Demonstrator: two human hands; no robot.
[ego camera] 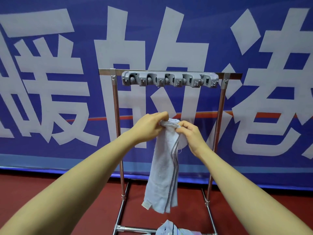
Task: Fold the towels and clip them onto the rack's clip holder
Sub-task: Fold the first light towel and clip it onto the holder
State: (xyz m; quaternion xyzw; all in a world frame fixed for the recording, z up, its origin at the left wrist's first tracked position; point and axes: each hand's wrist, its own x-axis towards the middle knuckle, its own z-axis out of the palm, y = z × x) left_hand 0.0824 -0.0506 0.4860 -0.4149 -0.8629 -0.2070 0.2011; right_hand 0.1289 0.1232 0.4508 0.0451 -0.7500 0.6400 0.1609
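Below the grey clip holder (169, 80), which is fixed along the top bar of the metal rack (116, 126), a pale blue towel (163, 168) hangs in a long, narrow fold. Both hands pinch its top end. The left hand (149, 127) has thumb and fingers closed on the upper left of the bunched edge, and the right hand (190, 133) is closed on the upper right, so the two hands sit almost touching with the cloth gathered between them. The towel's free end dangles well above the red floor (67, 192), a small label showing at its lower corner. None of the holder's slots carries a towel. More pale cloth (166, 228) lies heaped at the base of the rack, likely the next towels to do.

The step in hand looks like tidying the top of the folded towel before lifting it to a clip. To do this well, the layers at the top should be squared up so all edges go into the slot together; the dark-striped edges along the right side already fan out a little and could slip free if only some layers are caught. Keeping the gathered end compact and firm should help it push past the round roller in a slot. Raising the towel straight up, with the hands close together, should keep the fold from opening. Starting at an end slot would leave room for the others.
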